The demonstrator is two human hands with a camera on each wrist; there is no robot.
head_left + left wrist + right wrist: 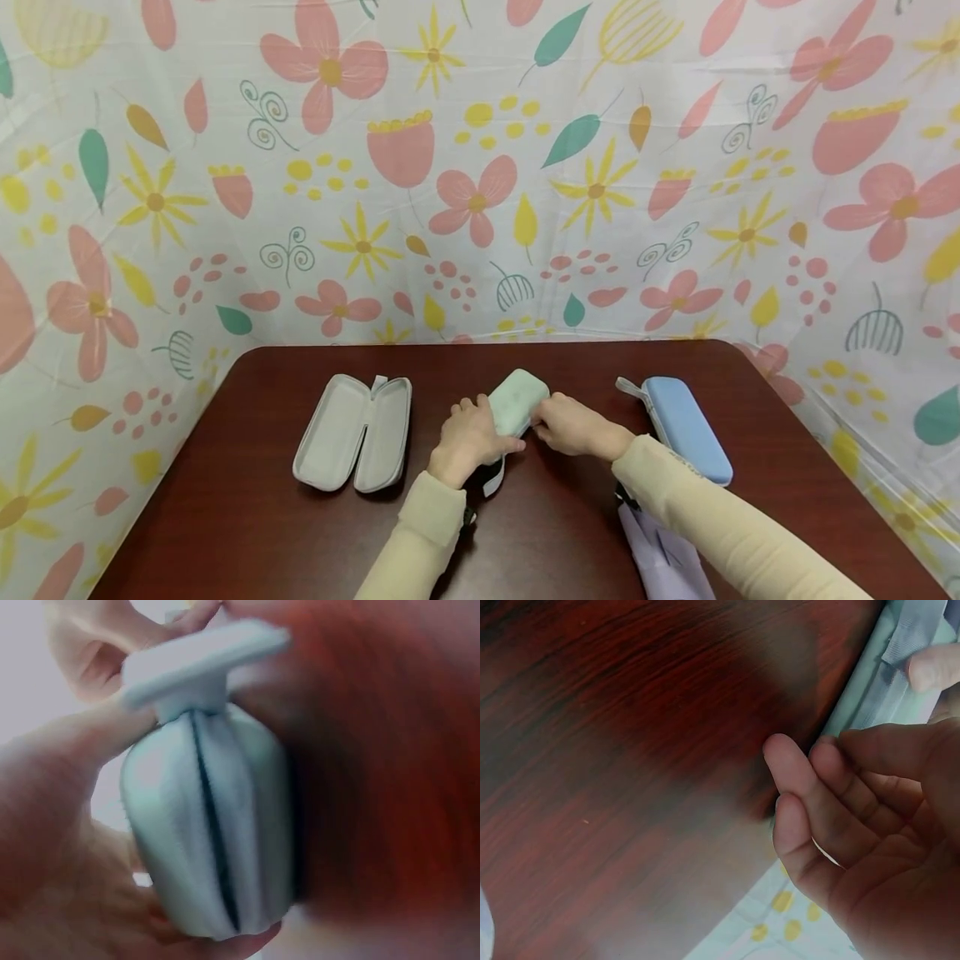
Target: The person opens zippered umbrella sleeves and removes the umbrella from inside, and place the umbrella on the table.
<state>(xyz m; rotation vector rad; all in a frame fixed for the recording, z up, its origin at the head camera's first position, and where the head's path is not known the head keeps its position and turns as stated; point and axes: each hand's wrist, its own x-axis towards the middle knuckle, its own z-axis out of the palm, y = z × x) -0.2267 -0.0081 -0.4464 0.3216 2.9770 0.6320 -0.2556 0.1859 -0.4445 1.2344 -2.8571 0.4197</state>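
Observation:
A mint green zippered case lies slanted at the middle of the table. My left hand grips it from the left, thumb along its near side. In the left wrist view a pale loop strap sticks out from the case's end, and a dark slit shows between the zipper tapes. My right hand is at the case's right side. Its thumb and index finger pinch at the zipper edge, and the small pull is hidden by the fingertips. The other fingers are bent.
To the left a grey case lies spread apart, lining up. A closed blue case with a wrist strap lies at the right. Lavender folded fabric lies under my right forearm. A patterned curtain stands behind the brown table.

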